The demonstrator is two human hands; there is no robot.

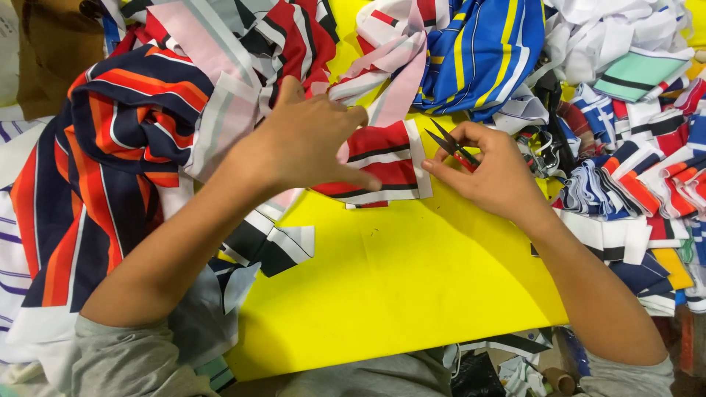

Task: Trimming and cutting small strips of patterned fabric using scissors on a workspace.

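Note:
My left hand (309, 140) presses down on a red, white and black striped fabric piece (386, 165) that lies on the yellow table surface (397, 272). My right hand (489, 173) holds small thread snips (450, 145), their dark blades apart and pointing at the right edge of that piece. The thumb and fingers wrap the snips' red handle.
A large navy, orange and white striped garment (110, 169) is heaped at the left. Blue and yellow striped cloth (478, 51) lies at the top. Several striped collar and cuff pieces (640, 191) are piled at the right. A black and white piece (276, 246) lies under my left forearm.

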